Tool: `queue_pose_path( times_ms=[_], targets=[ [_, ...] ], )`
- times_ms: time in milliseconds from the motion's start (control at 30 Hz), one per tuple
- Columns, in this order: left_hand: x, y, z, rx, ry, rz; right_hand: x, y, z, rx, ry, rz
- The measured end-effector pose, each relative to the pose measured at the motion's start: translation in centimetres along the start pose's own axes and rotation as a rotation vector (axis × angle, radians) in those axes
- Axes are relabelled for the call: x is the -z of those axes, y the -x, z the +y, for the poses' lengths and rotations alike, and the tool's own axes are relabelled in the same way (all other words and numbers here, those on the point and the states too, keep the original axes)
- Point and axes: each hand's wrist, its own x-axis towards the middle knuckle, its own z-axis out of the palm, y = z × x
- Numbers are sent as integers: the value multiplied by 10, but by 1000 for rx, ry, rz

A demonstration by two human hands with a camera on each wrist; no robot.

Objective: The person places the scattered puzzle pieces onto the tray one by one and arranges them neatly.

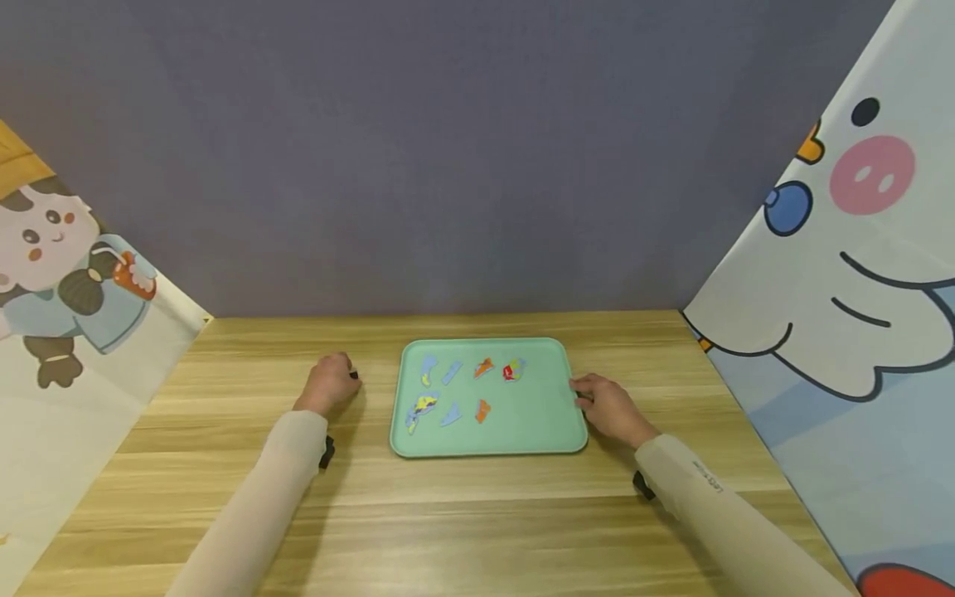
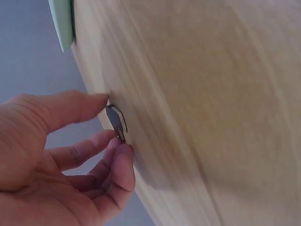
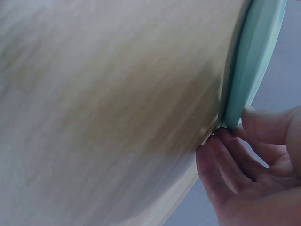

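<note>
A mint-green tray (image 1: 537, 423) lies on the table, with several small flat cut-out pieces on its left and middle part. Among them are a yellow-and-blue piece (image 1: 425, 404), an orange piece (image 1: 483, 410) and a red-and-yellow piece (image 1: 511, 371). Left of the tray, my left hand (image 1: 330, 384) pinches a small, flat dark-grey piece (image 2: 114, 118) between thumb and fingers, close to the table surface. My right hand (image 1: 610, 408) holds the tray's right edge; in the right wrist view its thumb is on the rim, with the fingertips low beside and under it.
The wood-grain table (image 1: 448, 531) ends at a grey-purple panel (image 1: 448, 166) behind. Side panels with cartoon animals, a mouse-like figure (image 1: 75, 257) at left and a white pink-nosed one (image 1: 873, 240) at right, flank it.
</note>
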Motion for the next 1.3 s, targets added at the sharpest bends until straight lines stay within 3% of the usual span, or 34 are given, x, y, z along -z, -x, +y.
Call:
queue_pose_path(
  times_ms=[300, 533, 967, 1300],
  targets=[
    [0, -3, 1, 13, 9, 0, 0, -1, 0, 1, 3, -2],
    [-1, 0, 1, -4, 83, 67, -1, -2, 1, -4, 5, -5],
    [5, 6, 13, -224, 161, 185, 0, -1, 2, -15, 19, -15],
    [12, 17, 51, -443, 227, 269, 0, -1, 0, -11, 15, -12]
  ],
)
